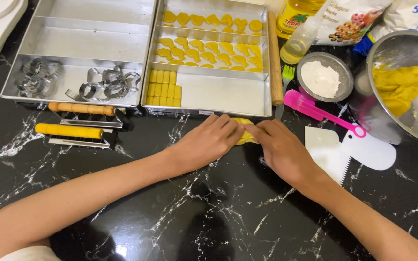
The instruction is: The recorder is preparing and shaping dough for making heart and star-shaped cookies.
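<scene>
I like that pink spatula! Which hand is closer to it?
Right. The right hand lies just below-left of the pink spatula, pressing the yellow dough. The left hand is farther off, across the dough.

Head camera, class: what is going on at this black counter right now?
A person presses a piece of yellow dough flat on the black marble counter with both hands, the left hand and right hand meeting over it. Behind them, one metal tray holds rows of cut yellow shapes; the tray beside it holds metal cutters. More dough sits in a steel bowl to the right.
</scene>
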